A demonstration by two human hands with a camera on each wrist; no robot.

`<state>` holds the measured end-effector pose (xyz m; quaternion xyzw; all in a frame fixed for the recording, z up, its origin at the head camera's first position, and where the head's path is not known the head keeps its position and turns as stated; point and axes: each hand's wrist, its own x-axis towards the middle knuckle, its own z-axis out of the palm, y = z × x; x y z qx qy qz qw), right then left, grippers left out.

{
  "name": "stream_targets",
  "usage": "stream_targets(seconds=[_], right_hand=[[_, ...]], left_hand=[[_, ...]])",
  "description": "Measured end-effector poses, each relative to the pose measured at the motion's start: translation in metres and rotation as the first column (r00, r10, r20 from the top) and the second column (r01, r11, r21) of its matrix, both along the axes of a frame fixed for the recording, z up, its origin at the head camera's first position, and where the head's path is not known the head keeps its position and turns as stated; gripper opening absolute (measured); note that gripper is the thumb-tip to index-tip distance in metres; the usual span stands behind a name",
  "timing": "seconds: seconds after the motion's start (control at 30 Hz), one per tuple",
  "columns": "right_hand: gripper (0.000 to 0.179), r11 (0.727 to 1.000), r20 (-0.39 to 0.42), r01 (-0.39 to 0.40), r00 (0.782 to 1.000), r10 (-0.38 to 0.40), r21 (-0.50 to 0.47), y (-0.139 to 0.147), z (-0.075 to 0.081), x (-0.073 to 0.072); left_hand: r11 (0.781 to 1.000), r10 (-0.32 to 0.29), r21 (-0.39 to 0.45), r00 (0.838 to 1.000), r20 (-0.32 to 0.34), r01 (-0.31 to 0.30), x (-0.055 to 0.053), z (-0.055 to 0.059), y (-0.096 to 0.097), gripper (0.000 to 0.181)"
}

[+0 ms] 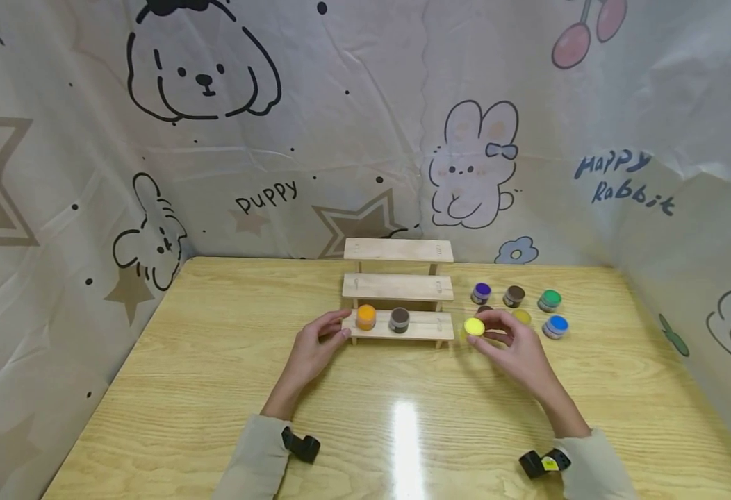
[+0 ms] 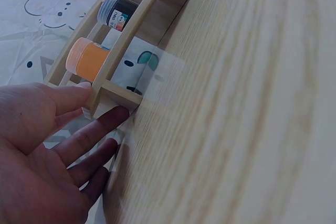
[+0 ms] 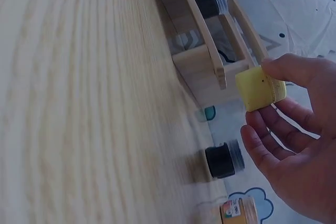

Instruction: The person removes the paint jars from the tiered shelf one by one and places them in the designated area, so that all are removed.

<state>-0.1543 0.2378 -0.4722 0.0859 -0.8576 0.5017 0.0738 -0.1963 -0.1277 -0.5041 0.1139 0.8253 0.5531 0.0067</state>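
Pinching the left end of the bottom tier (image 1: pixel 424 331) of the wooden rack (image 1: pixel 397 287), the left hand (image 1: pixel 312 351) seems to brace it; the left wrist view shows the thumb at the tier's end, a fingertip against its support and the other fingers free. A light hold works best here, firm enough to stop sliding but never tipping the rack.

Next along, on that tier, stand an orange jar (image 1: pixel 366 317) and a dark brown jar (image 1: pixel 399 320), upright and apart; any jar passing near them should clear their lids and sides.

Just beyond the rack's right end is the yellow jar (image 1: pixel 474 327), gripped at its sides by the thumb and fingers of the right hand (image 1: pixel 515 347) and apparently raised off the table (image 1: pixel 215 389). Keeping its lid upward and its base level would suit it, as would carrying it higher than the tier's edge, with fingertips off the underside.

Near that hand, a partly hidden brown jar (image 1: pixel 484 310), a purple jar (image 1: pixel 481 293), another brown jar (image 1: pixel 514 296), a duller yellow jar (image 1: pixel 522 317), a green jar (image 1: pixel 549 301) and a blue jar (image 1: pixel 555 326) sit close, so the knuckles need care.
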Motion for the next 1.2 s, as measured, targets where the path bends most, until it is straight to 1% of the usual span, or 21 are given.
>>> stream_targets(seconds=[0.17, 0.37, 0.73, 1.03, 1.2], right_hand=[[0.036, 0.999, 0.018, 0.016, 1.000, -0.017, 0.031, 0.009, -0.004, 0.000], [0.037, 0.997, 0.061, 0.041, 0.997, -0.045, 0.072, 0.020, -0.011, -0.001], [0.038, 0.993, 0.097, 0.034, 0.994, -0.045, 0.109, 0.034, -0.023, -0.005], [0.037, 0.991, 0.136, 0.021, 0.990, -0.039, 0.132, 0.040, -0.021, -0.005], [0.035, 0.991, 0.135, 0.006, 0.990, -0.024, 0.136, 0.041, -0.020, -0.006]], left_hand=[[1.000, 0.000, 0.002, 1.000, -0.002, 0.000, 0.000, 0.000, 0.000, 0.037], [1.000, 0.004, 0.000, 1.000, 0.001, -0.004, 0.001, 0.001, 0.001, 0.037], [1.000, 0.009, -0.001, 1.000, 0.002, -0.009, 0.000, 0.000, 0.001, 0.037], [1.000, 0.003, 0.000, 1.000, 0.001, -0.003, 0.000, -0.001, 0.001, 0.037], [1.000, 0.002, 0.004, 1.000, 0.005, -0.002, 0.000, 0.000, 0.001, 0.037]])
